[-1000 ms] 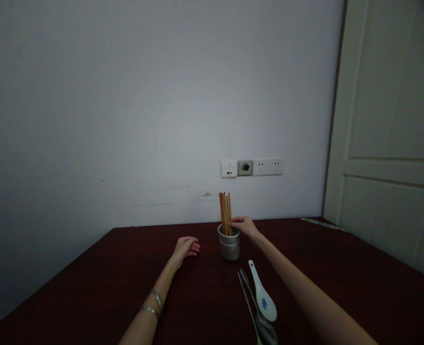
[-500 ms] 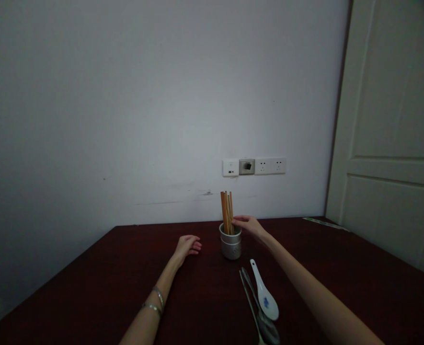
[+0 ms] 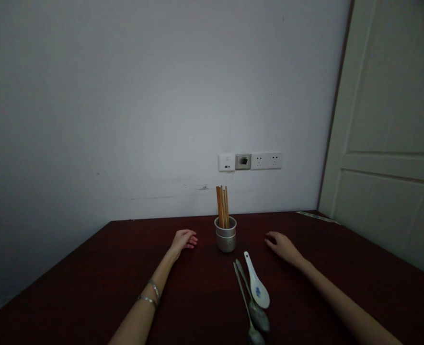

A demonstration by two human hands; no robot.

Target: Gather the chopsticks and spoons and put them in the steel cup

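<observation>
Several wooden chopsticks (image 3: 222, 207) stand upright, bunched at the left side of a grey metal cup (image 3: 226, 242). My left hand (image 3: 184, 240) rests on the table left of the cup, fingers loosely curled and apart, with nothing in it. To the cup's right, my right hand (image 3: 281, 246) lies on the table, holding nothing, its fingers slightly bent. In front of the cup lies a white soup spoon (image 3: 257, 287) with a blue mark in its bowl. Beside it are a metal spoon (image 3: 259, 317) and another long-handled metal spoon (image 3: 246, 306), its bowl near the lower edge.
All of this is on a dark red table (image 3: 89, 278) set against a pale wall (image 3: 161, 96). Wall sockets (image 3: 266, 161) are above the table's back edge. A white door (image 3: 387, 191) stands at the right, and a flat printed strip (image 3: 317, 217) lies at the back right corner.
My right hand has let go of a chopstick in the cup and moved right, down onto the table. My left hand has stayed in place. The view has shifted slightly.
</observation>
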